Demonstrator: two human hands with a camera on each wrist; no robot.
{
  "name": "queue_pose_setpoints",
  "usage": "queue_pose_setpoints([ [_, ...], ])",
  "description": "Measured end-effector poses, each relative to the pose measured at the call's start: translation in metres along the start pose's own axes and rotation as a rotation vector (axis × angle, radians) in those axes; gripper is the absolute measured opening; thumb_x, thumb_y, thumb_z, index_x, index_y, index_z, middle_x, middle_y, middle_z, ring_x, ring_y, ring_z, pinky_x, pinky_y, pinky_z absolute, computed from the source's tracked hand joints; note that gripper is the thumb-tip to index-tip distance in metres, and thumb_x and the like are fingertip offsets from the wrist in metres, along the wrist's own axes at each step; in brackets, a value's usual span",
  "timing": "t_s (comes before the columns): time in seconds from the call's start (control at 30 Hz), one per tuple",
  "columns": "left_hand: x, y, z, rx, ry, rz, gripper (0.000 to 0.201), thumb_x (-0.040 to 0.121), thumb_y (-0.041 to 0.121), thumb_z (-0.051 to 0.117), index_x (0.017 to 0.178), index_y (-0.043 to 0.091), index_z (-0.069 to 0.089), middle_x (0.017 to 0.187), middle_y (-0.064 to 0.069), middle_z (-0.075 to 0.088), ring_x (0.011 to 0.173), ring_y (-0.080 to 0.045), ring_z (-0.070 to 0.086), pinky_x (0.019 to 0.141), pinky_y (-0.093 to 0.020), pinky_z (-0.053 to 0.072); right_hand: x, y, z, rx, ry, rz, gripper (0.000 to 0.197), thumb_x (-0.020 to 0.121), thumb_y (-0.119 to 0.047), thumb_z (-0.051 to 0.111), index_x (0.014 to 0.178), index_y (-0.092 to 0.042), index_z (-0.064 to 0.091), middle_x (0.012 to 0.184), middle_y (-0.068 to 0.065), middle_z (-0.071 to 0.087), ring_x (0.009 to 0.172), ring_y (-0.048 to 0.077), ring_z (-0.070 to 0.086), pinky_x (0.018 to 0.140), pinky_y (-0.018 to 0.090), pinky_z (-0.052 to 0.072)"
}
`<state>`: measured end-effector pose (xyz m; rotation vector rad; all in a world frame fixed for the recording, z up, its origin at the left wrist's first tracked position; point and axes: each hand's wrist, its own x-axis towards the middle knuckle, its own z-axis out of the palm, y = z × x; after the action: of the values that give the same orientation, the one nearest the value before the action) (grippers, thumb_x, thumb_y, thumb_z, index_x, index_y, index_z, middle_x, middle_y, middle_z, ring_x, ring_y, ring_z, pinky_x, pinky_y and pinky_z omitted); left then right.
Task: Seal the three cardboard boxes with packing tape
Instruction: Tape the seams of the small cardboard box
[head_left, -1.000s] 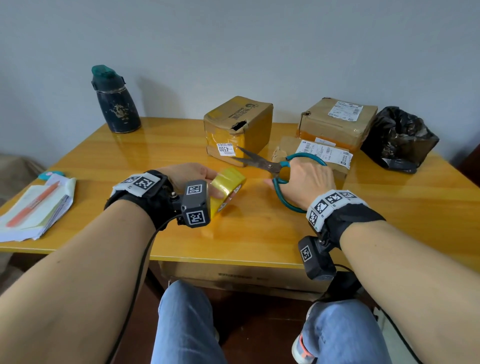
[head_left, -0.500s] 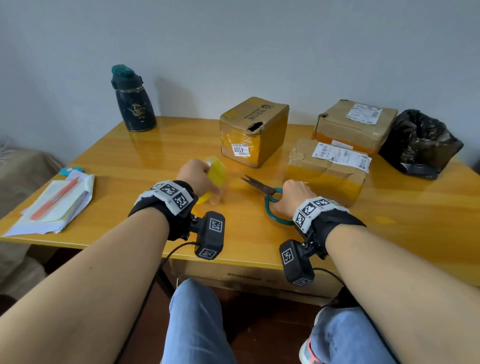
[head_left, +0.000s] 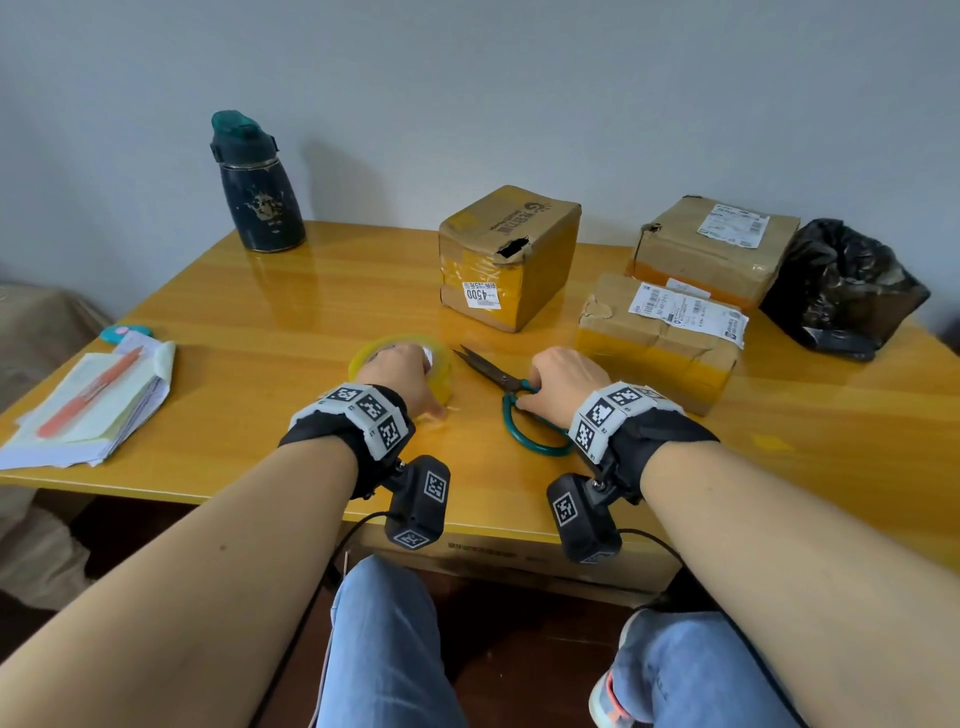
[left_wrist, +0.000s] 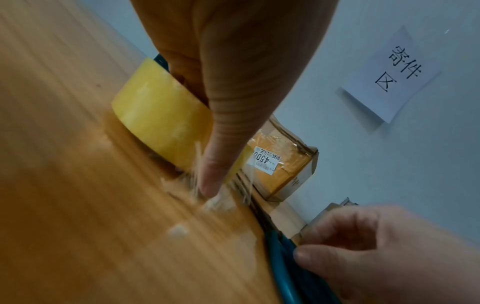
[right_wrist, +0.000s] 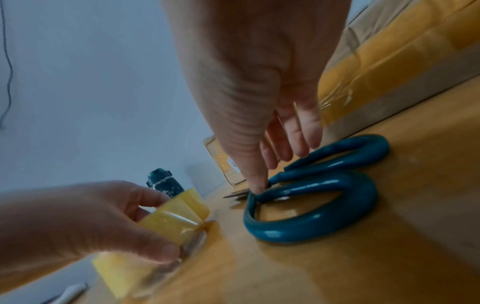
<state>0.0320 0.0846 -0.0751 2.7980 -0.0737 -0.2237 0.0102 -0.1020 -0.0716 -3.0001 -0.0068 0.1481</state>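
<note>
We judge sealing nearly finished: three boxes (head_left: 509, 254) carry yellow tape. Left hand (head_left: 400, 376) grips the tape roll (left_wrist: 161, 121); right hand (head_left: 563, 384), fingers relaxed, touches the scissors (right_wrist: 317, 205).

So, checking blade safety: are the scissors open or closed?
Closed. The scissors lie flat on the table, blades together in one point.
</note>
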Motion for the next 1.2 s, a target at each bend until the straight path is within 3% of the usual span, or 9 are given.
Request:
queue_pose_setpoints([
  [0.17, -0.002, 0.011, -0.011, -0.180, 0.067, 0.080, 0.043, 0.065, 0.037, 0.086, 0.093, 0.018, 0.060, 0.094, 0.001, 0.062, 0.088, -0.017, 0.058, 0.075, -0.032, 0.053, 0.005, 0.000, -0.008, 0.432, 0.008, -0.012, 0.018, 0.089, -0.020, 0.066, 0.102, -0.008, 0.068, 0.096, 0.004, 0.064, 0.085, 0.019, 0.059, 0.071, 0.029, 0.049],
  [0.37, -0.008, 0.017, -0.019, -0.387, -0.080, 0.084, 0.024, 0.069, 0.026, 0.085, 0.079, 0.018, 0.065, 0.077, 0.004, 0.062, 0.069, -0.011, 0.057, 0.061, -0.020, 0.047, -0.005, 0.003, -0.020, 1.103, -0.280, 0.174, 0.026, 0.097, -0.009, 0.051, 0.119, 0.006, 0.054, 0.088, 0.017, 0.066, 0.069, 0.023, 0.062, 0.070, 0.031, 0.056],
  [0.57, -0.006, 0.014, -0.020, -0.693, -0.160, -0.151, 0.036, 0.069, 0.023, 0.086, 0.091, 0.013, 0.059, 0.095, -0.005, 0.059, 0.082, -0.017, 0.062, 0.083, -0.034, 0.058, -0.011, -0.005, -0.014, 1.206, -0.387, 0.164, 0.039, 0.097, 0.005, 0.040, 0.136, 0.003, 0.040, 0.116, 0.028, 0.061, 0.089, 0.031, 0.062, 0.076, 0.035, 0.056],
  [0.7, -0.003, 0.009, -0.019, -0.746, -0.195, -0.173, 0.029, 0.075, 0.025, 0.081, 0.089, 0.010, 0.061, 0.087, -0.007, 0.060, 0.083, -0.020, 0.062, 0.088, -0.039, 0.057, -0.012, -0.015, -0.004, 1.237, -0.471, 0.136, 0.054, 0.094, 0.009, 0.046, 0.144, -0.005, 0.031, 0.129, 0.028, 0.055, 0.114, 0.036, 0.058, 0.089, 0.038, 0.052],
  [0.83, -0.004, 0.005, -0.021, -0.730, -0.248, -0.154, 0.036, 0.069, 0.035, 0.084, 0.087, 0.011, 0.063, 0.088, -0.010, 0.065, 0.096, -0.027, 0.066, 0.094, -0.044, 0.053, -0.008, -0.029, 0.008, 1.368, -0.512, 0.134, 0.070, 0.088, 0.019, 0.047, 0.149, -0.006, 0.022, 0.140, 0.029, 0.043, 0.120, 0.040, 0.054, 0.096, 0.040, 0.049],
  [0.93, -0.007, 0.002, -0.022, -0.639, -0.298, -0.113, 0.040, 0.071, 0.038, 0.081, 0.097, 0.013, 0.065, 0.099, -0.008, 0.067, 0.095, -0.021, 0.064, 0.094, -0.037, 0.051, -0.005, -0.033, 0.014, 1.471, -0.494, 0.179, 0.072, 0.086, 0.024, 0.042, 0.149, -0.007, 0.024, 0.137, 0.032, 0.042, 0.118, 0.043, 0.055, 0.096, 0.043, 0.048],
  [1.03, -0.012, 0.000, -0.022, -0.604, -0.322, -0.096, 0.053, 0.072, 0.032, 0.083, 0.116, 0.011, 0.061, 0.104, -0.006, 0.065, 0.095, -0.016, 0.061, 0.089, -0.030, 0.050, -0.003, -0.034, 0.014, 1.552, -0.466, 0.258, 0.055, 0.093, 0.018, 0.036, 0.143, -0.002, 0.029, 0.117, 0.033, 0.054, 0.118, 0.047, 0.053, 0.095, 0.048, 0.047],
  [1.1, -0.015, 0.000, -0.022, -0.590, -0.335, -0.081, 0.058, 0.066, 0.029, 0.087, 0.117, 0.014, 0.062, 0.108, -0.007, 0.065, 0.098, -0.018, 0.062, 0.091, -0.031, 0.050, -0.003, -0.034, 0.014, 1.489, -0.422, 0.301, 0.043, 0.096, 0.012, 0.035, 0.138, 0.004, 0.036, 0.099, 0.024, 0.058, 0.119, 0.044, 0.054, 0.097, 0.048, 0.048],
  [1.2, -0.017, 0.000, -0.022, -0.573, -0.340, -0.077, 0.062, 0.052, 0.028, 0.092, 0.108, 0.023, 0.064, 0.114, -0.008, 0.063, 0.103, -0.023, 0.063, 0.097, -0.040, 0.050, -0.006, -0.043, 0.017, 1.327, -0.432, 0.303, 0.037, 0.096, 0.000, 0.045, 0.132, 0.007, 0.046, 0.107, 0.017, 0.060, 0.121, 0.037, 0.054, 0.099, 0.044, 0.048],
])
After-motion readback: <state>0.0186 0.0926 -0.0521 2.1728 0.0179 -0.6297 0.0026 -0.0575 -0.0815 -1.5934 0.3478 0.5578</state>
